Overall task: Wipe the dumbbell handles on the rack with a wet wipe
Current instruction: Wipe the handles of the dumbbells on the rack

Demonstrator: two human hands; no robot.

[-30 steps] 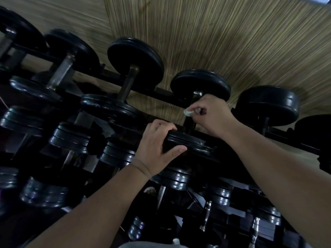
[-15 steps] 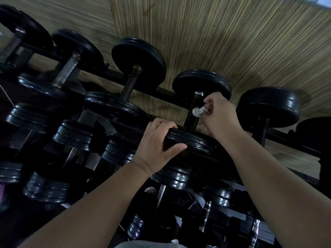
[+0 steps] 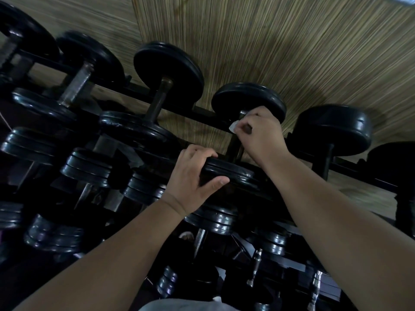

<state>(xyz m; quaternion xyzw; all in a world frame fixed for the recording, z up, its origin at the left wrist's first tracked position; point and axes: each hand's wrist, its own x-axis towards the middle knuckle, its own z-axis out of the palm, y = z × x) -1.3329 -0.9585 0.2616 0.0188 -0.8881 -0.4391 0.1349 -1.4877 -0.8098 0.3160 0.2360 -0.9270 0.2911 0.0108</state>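
Head view: right grip [image 3: 260, 135] pinches the wet wipe [image 3: 233, 127] against the far end of a dumbbell handle [image 3: 234, 150] on the rack [image 3: 202, 111]; left grip [image 3: 193, 176] clamps that dumbbell's near plate [image 3: 231, 173]

A gym: a tiered black rack [image 3: 170, 102] of dumbbells [image 3: 157, 102] stands on woven-look flooring [image 3: 292, 52].

A black dumbbell [image 3: 231, 173] lies across the rack [image 3: 208, 116] top tier, its dark handle [image 3: 234, 150] running near to far. A small white wet wipe [image 3: 233, 126] is bunched at the handle's far end.
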